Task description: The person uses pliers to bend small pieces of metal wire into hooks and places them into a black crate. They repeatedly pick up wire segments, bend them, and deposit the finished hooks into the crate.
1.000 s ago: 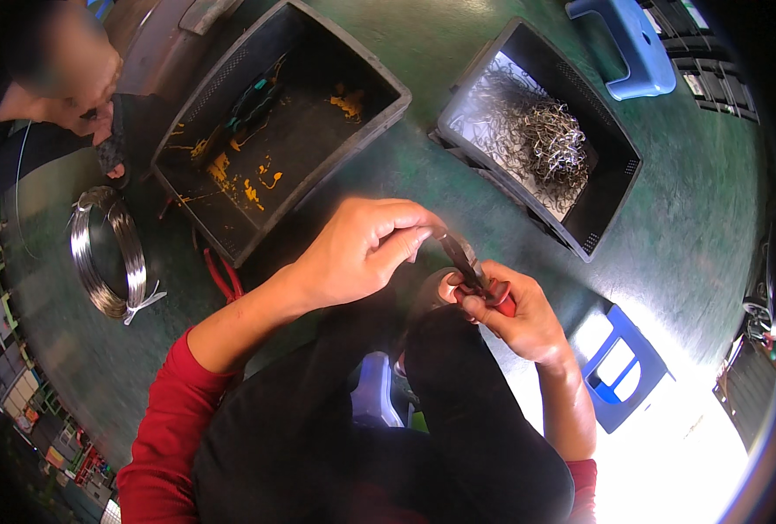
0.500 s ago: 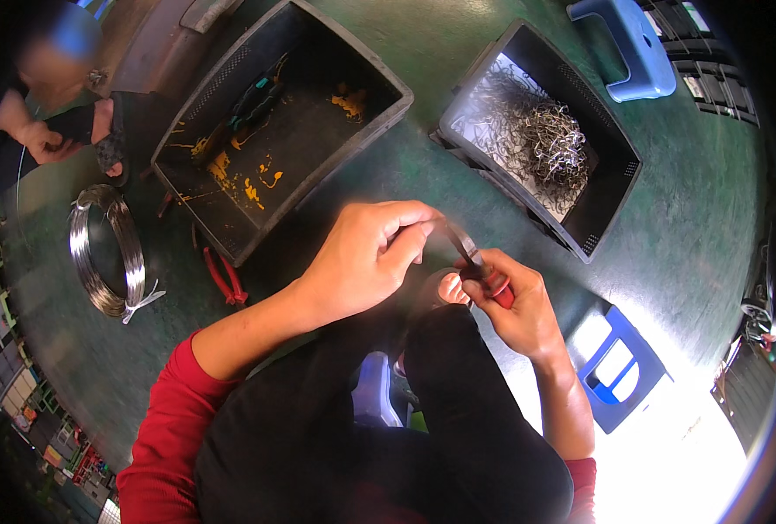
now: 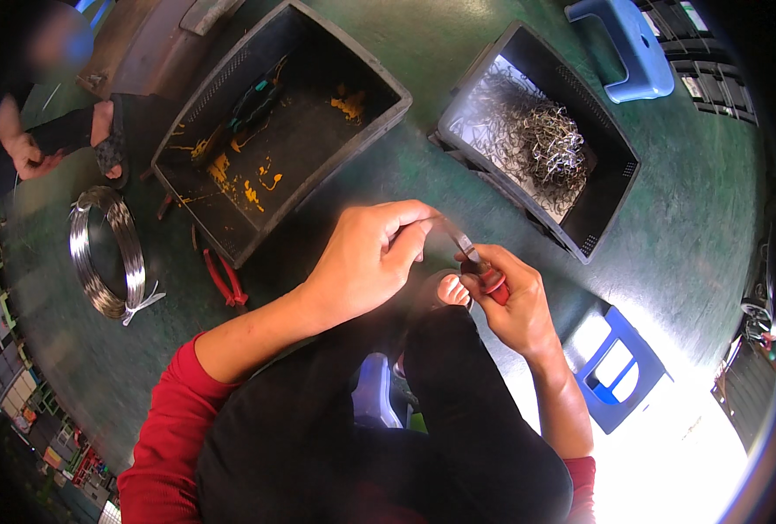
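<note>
My right hand (image 3: 525,301) is wrapped round the red handles of a pair of pliers (image 3: 494,281), in front of my lap. The metal jaws point up and left toward my left hand (image 3: 366,253). Thumb and forefinger of the left hand are pinched together right by the far end of the jaws. Whatever lies between those fingertips is too small and blurred to make out.
A black crate (image 3: 318,166) with yellow stains stands ahead left; another crate (image 3: 611,205) holds many bent metal wire pieces. A wire coil (image 3: 108,253) and red-handled pliers (image 3: 224,279) lie at left. Blue stools (image 3: 654,65) stand right. A co-worker's hand (image 3: 31,155) is far left.
My right hand and the pliers have shifted slightly up and left, while my left hand stays almost in place. The co-worker's hand has moved a little down and left.
</note>
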Motion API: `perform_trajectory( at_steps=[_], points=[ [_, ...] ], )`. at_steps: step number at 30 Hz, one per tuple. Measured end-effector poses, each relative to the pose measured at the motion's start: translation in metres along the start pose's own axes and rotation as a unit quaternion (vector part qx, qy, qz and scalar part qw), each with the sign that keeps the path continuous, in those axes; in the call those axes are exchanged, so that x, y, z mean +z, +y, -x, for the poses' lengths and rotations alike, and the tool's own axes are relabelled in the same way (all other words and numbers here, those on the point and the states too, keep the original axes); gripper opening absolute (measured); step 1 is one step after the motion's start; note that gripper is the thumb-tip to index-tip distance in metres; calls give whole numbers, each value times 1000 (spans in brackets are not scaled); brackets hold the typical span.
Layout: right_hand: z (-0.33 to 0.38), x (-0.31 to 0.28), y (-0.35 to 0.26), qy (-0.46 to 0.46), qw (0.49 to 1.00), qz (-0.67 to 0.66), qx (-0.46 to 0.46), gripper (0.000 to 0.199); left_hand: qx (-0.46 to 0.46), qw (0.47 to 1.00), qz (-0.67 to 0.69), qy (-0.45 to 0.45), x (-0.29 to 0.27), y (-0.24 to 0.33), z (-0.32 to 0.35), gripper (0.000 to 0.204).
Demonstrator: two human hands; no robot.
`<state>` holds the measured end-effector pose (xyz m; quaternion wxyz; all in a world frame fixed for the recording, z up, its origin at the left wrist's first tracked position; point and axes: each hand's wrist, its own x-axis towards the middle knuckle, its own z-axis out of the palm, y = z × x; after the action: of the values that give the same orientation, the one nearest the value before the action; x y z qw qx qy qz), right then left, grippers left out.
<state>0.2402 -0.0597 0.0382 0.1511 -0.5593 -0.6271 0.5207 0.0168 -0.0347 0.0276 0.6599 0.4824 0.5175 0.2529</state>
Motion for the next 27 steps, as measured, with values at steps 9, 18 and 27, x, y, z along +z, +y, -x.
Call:
perform_trajectory(
  at_steps=[9, 18, 27],
  points=[
    [2, -18, 9, -151, 930, -288, 174, 40, -8, 997, 61, 38, -6, -9, -22, 28],
    [4, -11, -2, -240, 842, -440, 199, 51, -36, 985, 166, 29, -6, -10, -19, 29],
    [0, -9, -2, -293, 764, -537, 203, 65, 81, 990, 90, 68, 5, -16, -17, 21]
  ],
)
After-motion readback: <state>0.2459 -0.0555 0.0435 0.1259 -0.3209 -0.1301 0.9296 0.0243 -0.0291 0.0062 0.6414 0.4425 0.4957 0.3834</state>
